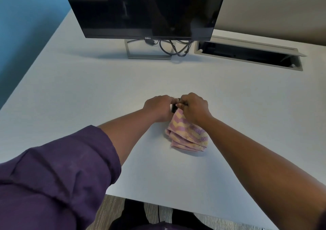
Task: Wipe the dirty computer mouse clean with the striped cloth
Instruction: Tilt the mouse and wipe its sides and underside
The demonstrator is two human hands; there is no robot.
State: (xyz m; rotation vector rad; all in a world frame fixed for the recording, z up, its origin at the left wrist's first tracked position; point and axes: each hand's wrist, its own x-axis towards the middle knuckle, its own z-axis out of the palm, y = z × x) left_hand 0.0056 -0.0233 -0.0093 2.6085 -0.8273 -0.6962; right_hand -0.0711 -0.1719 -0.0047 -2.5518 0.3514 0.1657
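Note:
A black computer mouse [174,107] shows only as a small dark sliver between my two hands, above the middle of the white desk. My left hand [158,107] grips it from the left. My right hand [194,107] presses the upper end of the pink and yellow striped cloth [187,134] against the mouse from the right. The rest of the cloth hangs down and lies bunched on the desk just below my right wrist. Most of the mouse is hidden by my fingers.
A dark Dell monitor [146,9] on a grey stand [148,55] is at the back, with tangled black cables [176,48] beside it. An open cable tray [247,53] is sunk into the desk [88,88] at the back right. A blue wall runs along the left.

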